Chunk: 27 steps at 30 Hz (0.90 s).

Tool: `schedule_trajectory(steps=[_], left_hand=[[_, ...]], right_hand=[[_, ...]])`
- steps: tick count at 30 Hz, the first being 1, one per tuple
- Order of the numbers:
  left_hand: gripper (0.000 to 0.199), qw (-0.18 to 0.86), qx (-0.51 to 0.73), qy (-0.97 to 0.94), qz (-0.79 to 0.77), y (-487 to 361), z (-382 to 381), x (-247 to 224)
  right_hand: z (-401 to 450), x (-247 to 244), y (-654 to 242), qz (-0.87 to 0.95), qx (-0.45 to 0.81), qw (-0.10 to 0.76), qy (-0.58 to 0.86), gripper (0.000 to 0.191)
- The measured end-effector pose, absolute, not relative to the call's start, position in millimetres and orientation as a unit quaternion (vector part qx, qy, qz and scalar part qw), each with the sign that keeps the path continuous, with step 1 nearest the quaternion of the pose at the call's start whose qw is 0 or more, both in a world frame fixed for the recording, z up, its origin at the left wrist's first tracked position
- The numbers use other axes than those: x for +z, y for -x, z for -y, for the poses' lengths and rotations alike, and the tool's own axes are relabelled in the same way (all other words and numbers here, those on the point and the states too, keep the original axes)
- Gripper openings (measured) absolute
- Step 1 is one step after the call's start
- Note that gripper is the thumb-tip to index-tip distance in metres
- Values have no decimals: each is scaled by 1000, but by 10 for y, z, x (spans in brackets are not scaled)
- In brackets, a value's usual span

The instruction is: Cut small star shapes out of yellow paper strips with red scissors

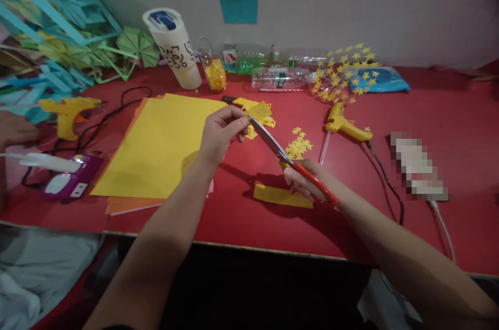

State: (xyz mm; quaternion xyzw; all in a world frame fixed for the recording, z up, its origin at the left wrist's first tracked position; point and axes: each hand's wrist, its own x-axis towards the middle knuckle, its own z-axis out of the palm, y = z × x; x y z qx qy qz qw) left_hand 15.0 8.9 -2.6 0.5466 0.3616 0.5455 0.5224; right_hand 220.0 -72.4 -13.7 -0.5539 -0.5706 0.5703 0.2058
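My left hand (222,132) is closed in a pinch on a small piece of yellow paper (260,110) above the table. In my right hand (302,179) is a pair of scissors (271,142) with red handles. The blade tips reach the paper right beside my left fingertips. Below them lie yellow paper scraps (251,132) and a heap of cut yellow paper stars (298,146). A yellow paper strip (283,196) rests on the table under my right hand.
Yellow sheets (156,148) are stacked at left, near a purple power strip (72,179) and a yellow glue gun (68,117). Another glue gun (346,124), a star-covered clear object (331,83), and a blurred phone-like object (419,166) are at right. A tumbler (173,52) stands behind.
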Motion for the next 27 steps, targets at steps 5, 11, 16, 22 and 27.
schedule_trajectory(steps=[5,11,16,22,27], left_hand=[[12,510,538,-569,-355,-153,-80,-32],[16,511,527,-582,-349,-156,-64,-21],[18,489,526,-599,-354,-159,-48,-30],[16,375,561,-640,-368,-156,-73,-60],[11,358,558,-652,-368,-138,-116,-121]], right_hand=[[720,-237,-2217,578,577,230,529,49],[737,-223,-2229,572,589,238,519,48],[731,-236,-2212,564,588,238,529,48],[757,-164,-2157,549,578,221,562,47],[780,-110,-2130,550,569,222,569,48]])
